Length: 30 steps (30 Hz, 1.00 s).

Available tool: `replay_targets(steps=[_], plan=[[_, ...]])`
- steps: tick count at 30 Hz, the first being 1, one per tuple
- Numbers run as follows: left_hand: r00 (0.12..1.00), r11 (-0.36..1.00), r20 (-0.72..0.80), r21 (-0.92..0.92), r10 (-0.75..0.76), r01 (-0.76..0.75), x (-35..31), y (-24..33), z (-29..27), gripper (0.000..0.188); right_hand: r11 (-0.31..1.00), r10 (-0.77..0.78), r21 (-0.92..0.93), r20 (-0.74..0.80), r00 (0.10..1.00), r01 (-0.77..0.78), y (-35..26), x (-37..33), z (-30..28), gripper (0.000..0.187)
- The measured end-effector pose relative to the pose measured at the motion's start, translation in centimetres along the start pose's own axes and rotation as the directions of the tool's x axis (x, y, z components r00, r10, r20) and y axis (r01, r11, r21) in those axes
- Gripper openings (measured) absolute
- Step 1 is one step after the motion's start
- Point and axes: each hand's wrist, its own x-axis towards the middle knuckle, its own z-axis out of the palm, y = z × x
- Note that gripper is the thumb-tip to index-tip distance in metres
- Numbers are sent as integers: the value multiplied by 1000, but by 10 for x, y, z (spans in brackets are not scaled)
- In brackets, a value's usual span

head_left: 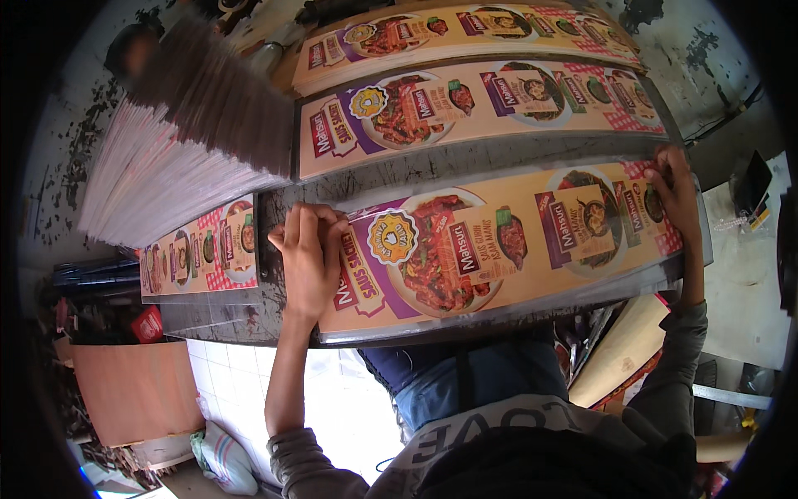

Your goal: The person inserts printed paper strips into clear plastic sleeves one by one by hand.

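A long printed food sheet [515,249], orange-yellow with dish pictures and a purple band, lies across the dark table in front of me. Clear plastic film [391,334] shows along its near and far edges. My left hand [309,258] is closed, its fingers curled and thumb pinched against the sheet's upper left corner. At the far right corner my right hand [677,193] grips the sheet's edge between thumb and fingers. Whether each pinch takes the film, the paper or both is hard to tell.
Behind lie a second printed sheet [482,112] and a thick stack of similar sheets [465,37]. A tall fanned pile of clear-edged sheets [183,141] leans at the left, above another printed sheet [204,249]. The scratched dark table [274,316] ends close to my body.
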Motion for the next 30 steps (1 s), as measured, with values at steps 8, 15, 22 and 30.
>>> replay_targets(steps=[8,15,22,30], plan=[[1000,1000,14,7,-24,24,1,-1,1,9,999,-19,-48,37,999,21,-8,8,-2,18],[999,999,-24,22,-38,39,4,-1,6,5,996,-72,-56,29,997,74,-6,11,-2,21],[996,997,-81,64,-40,45,4,2,8,5,997,-80,-18,13,997,80,-7,14,0,24],[981,991,-143,-32,-132,129,-5,10,-10,17,999,-24,-46,-115,993,19,-18,5,-3,21]])
